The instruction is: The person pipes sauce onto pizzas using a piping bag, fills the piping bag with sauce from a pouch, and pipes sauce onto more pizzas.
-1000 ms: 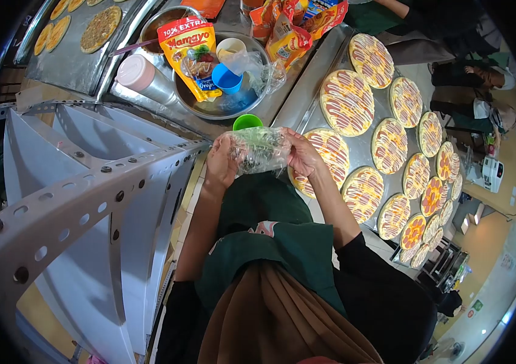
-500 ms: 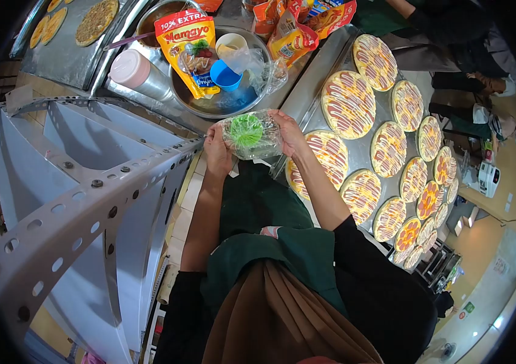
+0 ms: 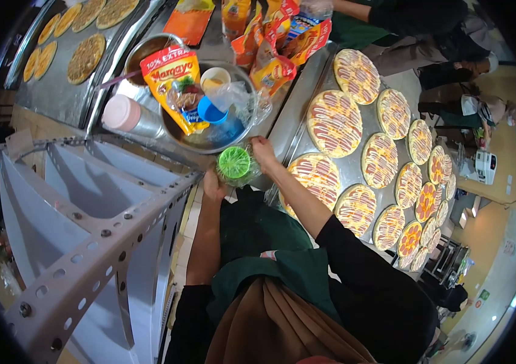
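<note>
Between my two hands is a clear plastic wrapping (image 3: 247, 176) around a round, bright green cup-like thing (image 3: 234, 162). The fingers of my left hand (image 3: 213, 184) are closed on the plastic's left side. My right hand (image 3: 263, 154) pinches its upper right side. Just beyond them stands a metal bowl (image 3: 176, 141). It contains a yellow-and-red Mamayo pouch (image 3: 173, 82), a blue cup (image 3: 212, 110), a pale cup (image 3: 215, 77) and crumpled clear plastic (image 3: 259, 109).
On the right, a metal tray (image 3: 306, 82) bears several topped pizzas (image 3: 334, 123). A grey perforated metal rack (image 3: 88, 242) rises at the left. A pink-lidded bottle (image 3: 125, 113) and several sauce pouches (image 3: 273, 73) stand beyond. Another person's arm (image 3: 352, 9) reaches in at the top.
The green thing has turned to show its round face and sits lower. My hands have shifted slightly down, the right one also leftwards. The view has shifted, showing more of the far table.
</note>
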{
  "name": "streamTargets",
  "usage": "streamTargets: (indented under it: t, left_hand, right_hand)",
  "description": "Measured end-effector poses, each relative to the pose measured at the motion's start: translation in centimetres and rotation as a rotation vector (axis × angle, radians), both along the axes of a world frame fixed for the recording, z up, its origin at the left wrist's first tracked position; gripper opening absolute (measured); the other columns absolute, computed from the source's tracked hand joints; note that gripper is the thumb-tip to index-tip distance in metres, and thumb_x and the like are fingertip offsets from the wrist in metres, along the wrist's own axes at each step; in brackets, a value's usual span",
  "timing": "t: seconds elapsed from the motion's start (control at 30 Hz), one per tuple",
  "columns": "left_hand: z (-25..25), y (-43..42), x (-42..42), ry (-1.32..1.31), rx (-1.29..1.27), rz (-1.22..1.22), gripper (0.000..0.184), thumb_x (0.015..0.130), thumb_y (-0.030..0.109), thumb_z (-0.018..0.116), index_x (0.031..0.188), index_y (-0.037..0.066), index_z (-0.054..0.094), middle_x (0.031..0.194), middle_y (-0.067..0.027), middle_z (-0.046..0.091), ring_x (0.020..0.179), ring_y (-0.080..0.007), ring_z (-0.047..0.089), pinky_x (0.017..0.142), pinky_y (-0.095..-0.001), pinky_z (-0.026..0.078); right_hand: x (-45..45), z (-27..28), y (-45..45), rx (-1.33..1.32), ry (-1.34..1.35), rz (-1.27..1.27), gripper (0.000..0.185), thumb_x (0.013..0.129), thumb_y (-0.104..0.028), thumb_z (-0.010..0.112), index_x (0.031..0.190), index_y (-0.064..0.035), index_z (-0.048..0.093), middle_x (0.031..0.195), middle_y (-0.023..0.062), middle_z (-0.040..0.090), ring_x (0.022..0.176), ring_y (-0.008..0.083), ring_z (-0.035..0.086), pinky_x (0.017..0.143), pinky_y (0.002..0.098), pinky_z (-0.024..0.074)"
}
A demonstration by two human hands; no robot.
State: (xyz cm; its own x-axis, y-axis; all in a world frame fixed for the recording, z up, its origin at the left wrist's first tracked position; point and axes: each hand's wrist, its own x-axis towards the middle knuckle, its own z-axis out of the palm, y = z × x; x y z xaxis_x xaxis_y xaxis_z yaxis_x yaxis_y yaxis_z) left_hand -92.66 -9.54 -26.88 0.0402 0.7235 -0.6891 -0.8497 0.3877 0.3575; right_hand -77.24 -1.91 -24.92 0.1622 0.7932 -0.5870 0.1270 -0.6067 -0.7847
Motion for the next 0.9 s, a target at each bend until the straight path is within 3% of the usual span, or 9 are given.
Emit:
streamTargets:
  t: [0.1,0.33,0.37,0.4,0.47,0.67,0.77,0.8,0.9]
  left_hand:
    - [0.5,0.0,-0.4,-0.078,0.044,0.043,0.037,0.094,0.026,0.036,0.115,0.0,0.054,0.112,-0.0111,0.061,0.103,-0.0249,0.059,0.092,-0.0377,0.046]
    - [4.3,0.0,-1.2,-0.224,-0.07,0.138,0.045,0.089,0.038,0.041,0.116,0.003,0.05,0.114,-0.0113,0.058,0.105,-0.028,0.057,0.092,-0.0406,0.046]
    - [3.2,-0.3,-1.5,-0.219,-0.093,0.13,0.048,0.089,0.042,0.042,0.12,0.005,0.047,0.116,-0.0101,0.056,0.105,-0.0287,0.056,0.092,-0.0416,0.045]
    - [2.4,-0.5,-1.9,-0.22,-0.106,0.106,0.048,0.089,0.043,0.042,0.121,0.006,0.047,0.117,-0.0093,0.056,0.105,-0.0282,0.056,0.091,-0.0412,0.045]
    - [1.7,-0.7,-2.5,-0.221,-0.129,0.058,0.049,0.089,0.044,0.042,0.122,0.009,0.046,0.117,-0.0076,0.055,0.105,-0.0273,0.056,0.09,-0.0403,0.045]
    - [5.2,-2.2,-2.2,0.124,-0.216,-0.04,0.049,0.09,0.05,0.043,0.121,0.013,0.051,0.115,-0.0032,0.054,0.098,-0.0159,0.056,0.074,-0.0248,0.048]
    - [3.9,-4.8,-2.7,0.304,-0.249,-0.072,0.052,0.092,0.05,0.04,0.133,0.018,0.044,0.122,-0.0027,0.053,0.107,-0.016,0.05,0.092,-0.0355,0.036]
    - [6.7,-4.5,-2.3,0.329,-0.275,-0.103,0.034,0.095,0.044,0.04,0.107,0.018,0.058,0.079,0.0048,0.057,0.063,-0.0059,0.054,0.047,-0.0199,0.04]
    - [7.2,-6.5,-2.3,0.509,-0.226,-0.095,0.03,0.095,0.044,0.046,0.099,0.017,0.059,0.068,0.007,0.049,0.055,-0.0045,0.046,0.046,-0.0212,0.036]
  right_hand:
    - [-0.1,2.9,0.0,0.006,0.01,0.009,0.037,0.091,-0.03,0.046,0.103,0.0005,0.064,0.095,0.0112,0.065,0.085,0.0178,0.058,0.077,0.0311,0.0447]
    - [6.9,13.2,4.7,0.533,-0.469,0.159,0.047,0.081,0.006,0.05,0.127,-0.0033,0.049,0.104,0.0093,0.062,0.083,0.0156,0.06,0.075,0.0254,0.0459]
    - [8.6,15.1,7.1,0.938,-0.611,0.111,0.052,0.078,0.008,0.05,0.128,-0.0065,0.048,0.116,0.0116,0.057,0.096,0.0172,0.059,0.079,0.0258,0.0457]
    - [10.6,17.0,9.3,0.849,-0.551,0.135,0.055,0.078,0.009,0.05,0.13,-0.0104,0.047,0.126,0.0162,0.05,0.11,0.026,0.054,0.088,0.0315,0.0451]
    - [13.5,19.1,14.7,1.212,-1.052,0.222,0.062,0.073,0.009,0.05,0.131,-0.0127,0.045,0.127,0.0181,0.046,0.11,0.0316,0.05,0.085,0.0365,0.0462]
    - [15.8,20.8,24.2,1.028,-1.367,0.976,0.053,0.074,-0.003,0.059,0.126,-0.0138,0.05,0.126,0.0103,0.05,0.127,0.0345,0.037,0.099,0.0459,0.0363]
    - [15.8,20.9,26.3,1.116,-1.554,1.206,0.035,0.079,-0.014,0.055,0.115,-0.0141,0.055,0.122,0.0066,0.054,0.127,0.0304,0.038,0.107,0.0501,0.0251]
    - [15.7,21.4,26.7,1.105,-1.594,1.298,0.031,0.08,-0.015,0.053,0.111,-0.014,0.056,0.121,0.0069,0.055,0.127,0.0294,0.039,0.109,0.0506,0.0222]
    - [16.3,20.6,27.8,1.304,-1.562,1.367,0.021,0.079,-0.014,0.051,0.099,-0.0097,0.058,0.112,0.0075,0.059,0.124,0.0267,0.043,0.113,0.0516,0.0168]
